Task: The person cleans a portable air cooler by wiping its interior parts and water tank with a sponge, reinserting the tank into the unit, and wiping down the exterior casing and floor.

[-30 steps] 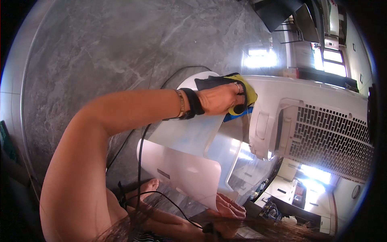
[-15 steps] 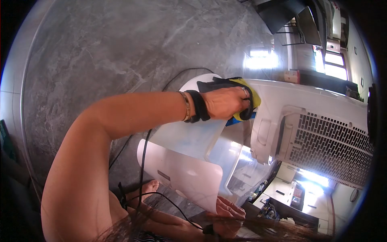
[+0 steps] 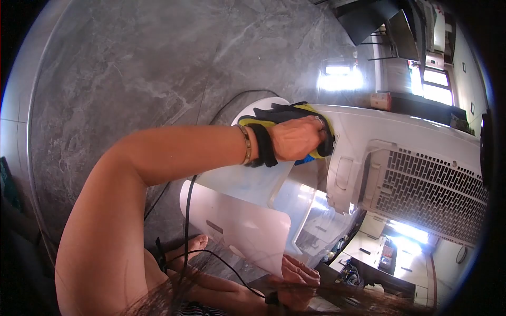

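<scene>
My left hand (image 3: 298,138), with a black wrist strap, is closed on a yellow and black cloth (image 3: 263,117). It presses the cloth near the base of a white appliance (image 3: 345,131). A bit of blue ribbed material (image 3: 304,159) shows beneath the cloth. Lower down, my right hand (image 3: 299,271) has its fingers together at the edge of a curved white panel (image 3: 242,218); its thumb is not clearly visible. Between the hands is a pale translucent sheet (image 3: 240,181).
Black cables (image 3: 187,210) run past the panel and over the grey marbled floor (image 3: 142,63). A bare foot (image 3: 197,243) is beside the panel. The appliance has a grille (image 3: 421,184). Dark chairs (image 3: 363,21) stand at the upper right, white cabinets (image 3: 366,247) at the lower right.
My left hand has shifted slightly down, and more of the cloth's yellow edge shows by the wrist. Less of the blue material is visible. My right hand stays at the panel edge.
</scene>
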The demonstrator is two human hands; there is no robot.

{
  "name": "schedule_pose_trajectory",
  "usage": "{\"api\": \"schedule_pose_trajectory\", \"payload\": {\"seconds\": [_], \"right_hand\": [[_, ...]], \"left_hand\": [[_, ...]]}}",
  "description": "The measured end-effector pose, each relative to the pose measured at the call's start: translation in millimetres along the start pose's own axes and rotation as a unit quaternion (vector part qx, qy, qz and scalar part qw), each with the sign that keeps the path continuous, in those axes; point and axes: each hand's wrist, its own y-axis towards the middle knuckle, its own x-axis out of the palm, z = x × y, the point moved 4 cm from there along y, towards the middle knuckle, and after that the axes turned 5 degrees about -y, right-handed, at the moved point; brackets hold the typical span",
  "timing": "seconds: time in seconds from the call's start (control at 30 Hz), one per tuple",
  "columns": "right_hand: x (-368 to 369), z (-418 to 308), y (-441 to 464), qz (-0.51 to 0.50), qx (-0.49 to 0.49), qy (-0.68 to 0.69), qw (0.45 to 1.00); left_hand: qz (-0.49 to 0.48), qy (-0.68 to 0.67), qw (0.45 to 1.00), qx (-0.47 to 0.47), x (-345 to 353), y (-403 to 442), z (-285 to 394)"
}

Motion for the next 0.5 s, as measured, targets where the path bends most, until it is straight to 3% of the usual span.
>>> {"api": "schedule_pose_trajectory", "payload": {"seconds": [0.17, 0.37, 0.43, 0.5], "right_hand": [[1.4, 3.2, -1.7, -0.005, -0.046, -0.008, 0.999], [3.0, 6.2, -5.5, -0.002, -0.029, 0.004, 1.0], [3.3, 10.1, -6.7, 0.0, -0.058, 0.005, 0.998], [2.8, 8.5, -5.5, 0.001, -0.087, 0.008, 0.996]], "left_hand": [[-0.013, -0.005, 0.999, -0.03, -2.1, 0.3, 0.1], [-0.036, -0.055, 0.996, -0.059, -1.0, -0.8, -3.3], [-0.034, -0.031, 0.999, 0.022, -6.5, -0.3, 3.8], [-0.015, -0.041, 0.999, 0.027, -7.8, -0.8, 5.3]]}}
